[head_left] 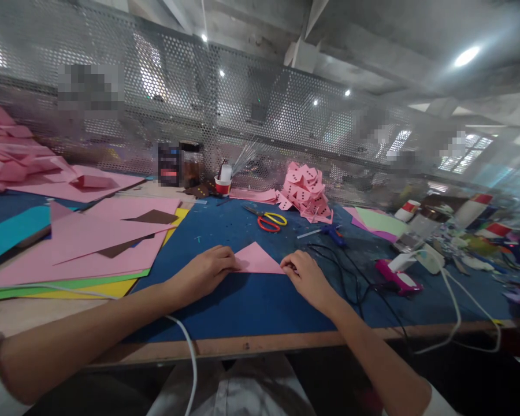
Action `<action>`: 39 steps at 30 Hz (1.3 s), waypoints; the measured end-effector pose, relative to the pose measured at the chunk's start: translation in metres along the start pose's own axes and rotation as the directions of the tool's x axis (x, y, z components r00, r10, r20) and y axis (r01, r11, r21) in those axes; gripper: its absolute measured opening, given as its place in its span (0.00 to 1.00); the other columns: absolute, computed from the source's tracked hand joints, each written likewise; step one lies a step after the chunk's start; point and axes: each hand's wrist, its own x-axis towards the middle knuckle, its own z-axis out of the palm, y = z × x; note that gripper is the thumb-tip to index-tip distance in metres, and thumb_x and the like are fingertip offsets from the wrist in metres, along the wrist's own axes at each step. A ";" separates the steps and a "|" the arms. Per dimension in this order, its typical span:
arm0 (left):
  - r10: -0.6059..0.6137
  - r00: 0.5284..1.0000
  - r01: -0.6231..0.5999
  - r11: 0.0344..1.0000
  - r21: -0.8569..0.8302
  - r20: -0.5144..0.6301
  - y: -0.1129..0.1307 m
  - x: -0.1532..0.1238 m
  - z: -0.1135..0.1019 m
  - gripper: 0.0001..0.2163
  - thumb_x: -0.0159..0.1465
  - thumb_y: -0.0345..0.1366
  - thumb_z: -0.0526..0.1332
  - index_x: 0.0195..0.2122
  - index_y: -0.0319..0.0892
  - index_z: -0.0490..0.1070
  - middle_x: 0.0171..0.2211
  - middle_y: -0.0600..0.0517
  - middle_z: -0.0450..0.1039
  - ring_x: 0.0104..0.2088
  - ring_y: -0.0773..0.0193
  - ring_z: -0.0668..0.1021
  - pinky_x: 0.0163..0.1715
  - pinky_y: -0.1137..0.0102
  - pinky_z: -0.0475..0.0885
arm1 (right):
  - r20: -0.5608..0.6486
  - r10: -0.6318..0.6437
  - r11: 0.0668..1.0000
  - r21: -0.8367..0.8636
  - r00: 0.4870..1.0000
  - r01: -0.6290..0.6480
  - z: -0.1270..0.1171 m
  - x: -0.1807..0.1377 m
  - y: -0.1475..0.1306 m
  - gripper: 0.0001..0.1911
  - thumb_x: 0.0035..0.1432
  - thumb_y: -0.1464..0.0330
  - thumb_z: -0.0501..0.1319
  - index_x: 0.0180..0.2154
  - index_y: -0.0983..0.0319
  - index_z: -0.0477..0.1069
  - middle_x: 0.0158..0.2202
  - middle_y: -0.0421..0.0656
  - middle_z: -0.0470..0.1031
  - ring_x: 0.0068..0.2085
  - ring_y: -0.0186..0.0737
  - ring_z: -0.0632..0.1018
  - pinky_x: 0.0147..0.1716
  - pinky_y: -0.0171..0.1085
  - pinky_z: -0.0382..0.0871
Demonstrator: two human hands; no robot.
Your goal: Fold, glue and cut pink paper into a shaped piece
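A pink paper triangle (256,259) lies on the blue mat (260,312) in front of me, its peak pointing away. My left hand (212,268) pinches its left corner, fingers closed. At the right corner my right hand (305,276) is closed too, thumb and fingertips on the paper. Beyond the triangle rest scissors (266,219) with one red and one yellow handle. A blue glue gun (333,234) lies past my right hand, with dark cables (351,271) beside it.
Pink sheets (108,231) with brown pieces are stacked on the left. Folded pink papers with dark dots (305,190) are heaped at the back, near a red and white cup (223,184). A magenta device (399,277) sits right. Perforated metal panels (251,104) stand behind.
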 end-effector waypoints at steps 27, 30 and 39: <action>0.087 0.992 -0.106 0.968 0.229 0.090 0.009 -0.004 -0.004 0.17 0.72 0.26 0.49 0.54 0.45 0.73 0.43 0.48 0.74 0.42 0.59 0.75 0.43 0.65 0.71 | 0.046 -0.382 0.892 -0.243 0.923 0.381 0.018 0.006 -0.059 0.15 0.70 0.73 0.56 0.54 0.59 0.74 0.42 0.46 0.74 0.45 0.45 0.71 0.43 0.43 0.69; 0.084 0.992 -0.106 0.962 0.250 0.098 0.010 -0.004 -0.004 0.18 0.72 0.25 0.50 0.54 0.46 0.74 0.43 0.47 0.74 0.42 0.59 0.75 0.43 0.66 0.71 | 0.064 -0.396 0.881 -0.253 0.916 0.399 0.017 0.005 -0.060 0.18 0.68 0.74 0.57 0.56 0.58 0.73 0.43 0.46 0.74 0.45 0.45 0.71 0.44 0.42 0.69; 0.117 0.987 -0.138 0.970 0.200 0.113 0.009 -0.004 -0.001 0.18 0.71 0.23 0.51 0.56 0.44 0.72 0.47 0.47 0.75 0.46 0.59 0.75 0.49 0.65 0.72 | 0.077 -0.400 0.884 -0.230 0.913 0.407 0.016 0.003 -0.059 0.16 0.68 0.76 0.55 0.52 0.60 0.75 0.45 0.47 0.75 0.47 0.45 0.71 0.47 0.43 0.69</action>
